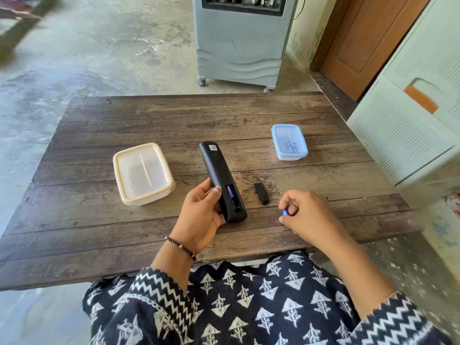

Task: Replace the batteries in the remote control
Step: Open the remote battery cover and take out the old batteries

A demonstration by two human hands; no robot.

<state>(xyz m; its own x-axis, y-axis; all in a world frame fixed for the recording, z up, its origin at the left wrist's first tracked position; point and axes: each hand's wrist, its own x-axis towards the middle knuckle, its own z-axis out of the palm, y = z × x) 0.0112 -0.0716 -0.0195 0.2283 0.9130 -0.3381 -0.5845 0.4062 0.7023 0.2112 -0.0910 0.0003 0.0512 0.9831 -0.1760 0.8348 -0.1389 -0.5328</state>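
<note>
A black remote control (217, 168) lies back side up on the wooden table (174, 120), its near end held by my left hand (199, 215). Its battery compartment (232, 197) is uncovered, and one purple battery (230, 191) sits inside beside an empty slot. The black battery cover (261, 193) lies on the table just right of the remote. My right hand (306, 215) rests on the table further right, its fingers pinching a small blue battery (285, 210).
A cream-lidded plastic box (143, 173) stands left of the remote. A blue-lidded box (288, 141) with blue batteries inside stands at the back right. A grey air cooler (239, 41) is beyond the table and a pale cabinet (410, 120) at the right.
</note>
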